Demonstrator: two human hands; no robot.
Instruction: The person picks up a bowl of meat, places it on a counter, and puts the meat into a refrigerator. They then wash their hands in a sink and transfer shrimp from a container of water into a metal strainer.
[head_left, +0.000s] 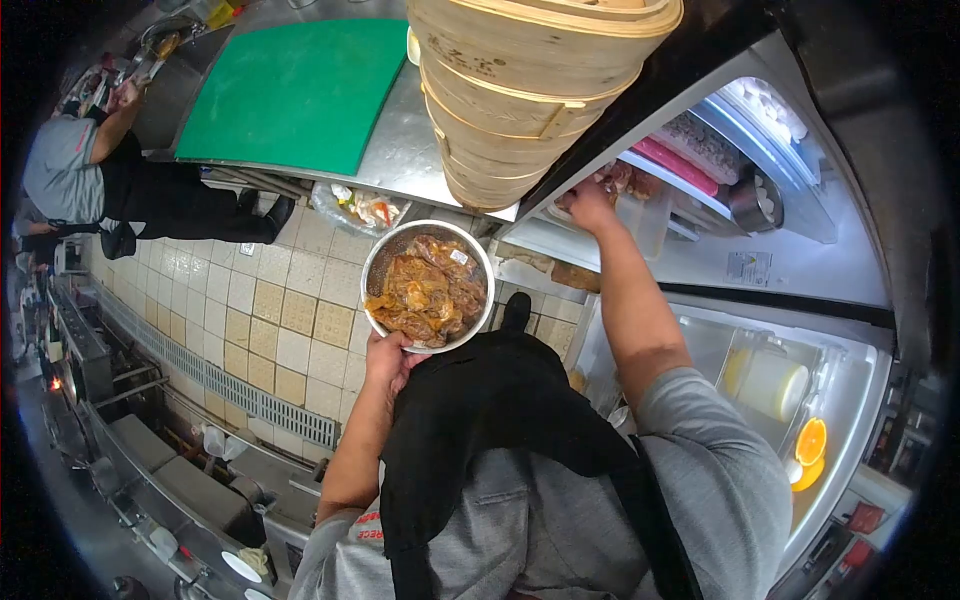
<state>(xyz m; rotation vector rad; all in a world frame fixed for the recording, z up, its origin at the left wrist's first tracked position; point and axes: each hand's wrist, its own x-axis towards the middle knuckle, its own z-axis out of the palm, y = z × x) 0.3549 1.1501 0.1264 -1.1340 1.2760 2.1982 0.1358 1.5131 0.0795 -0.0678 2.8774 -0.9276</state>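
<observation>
My left hand (392,362) grips the near rim of a round metal bowl (489,290), holding it in front of my apron. Brown, sauce-coated pieces of meat (425,290) fill the bowl, with a small white label (459,257) lying on them. Inside the open refrigerator, my right hand (588,203) reaches to a translucent plastic container (655,225) that has reddish meat (632,180) in it. The fingers of that hand are curled and partly hidden, so what they hold cannot be made out.
Stacked bamboo steamers (530,90) stand on the steel counter beside a green cutting board (295,90). The refrigerator door (845,400) is open at my right, with orange halves (811,440) on it. A bag of scraps (362,208) sits below the counter. Another person (70,170) works at the sink.
</observation>
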